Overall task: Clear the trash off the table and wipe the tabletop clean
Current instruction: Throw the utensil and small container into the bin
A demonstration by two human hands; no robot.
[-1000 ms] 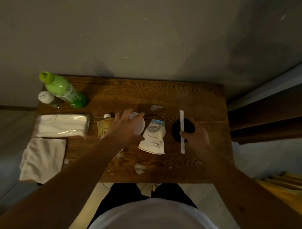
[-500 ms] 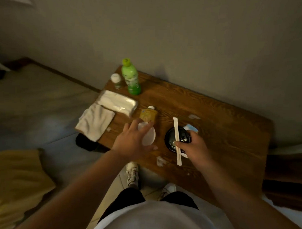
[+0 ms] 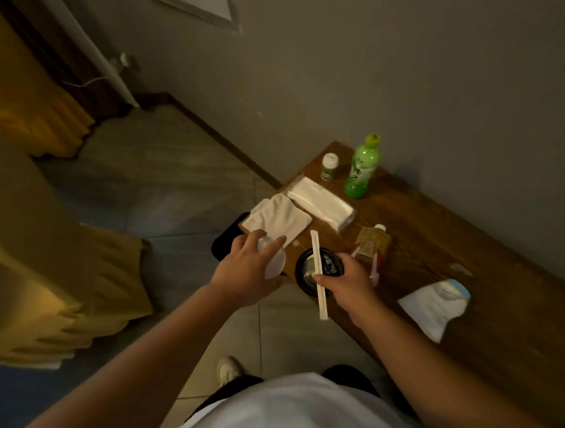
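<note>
Carrying 2 loads off the table (image 3: 466, 239): left hand (image 3: 250, 270) wrapped around white cup (image 3: 274, 264), right hand (image 3: 349, 283) clamping black lid (image 3: 317, 271) with wrapped chopsticks (image 3: 318, 272) running near-to-far, crumpled wrapper (image 3: 435, 304) lying right, nearer right hand.

Two bottles, green bottle (image 3: 362, 167) and small bottle (image 3: 329, 166); one cloth (image 3: 276, 219), one tissue pack (image 3: 320, 204), two pouches (image 3: 371, 246) (image 3: 435, 305).
</note>
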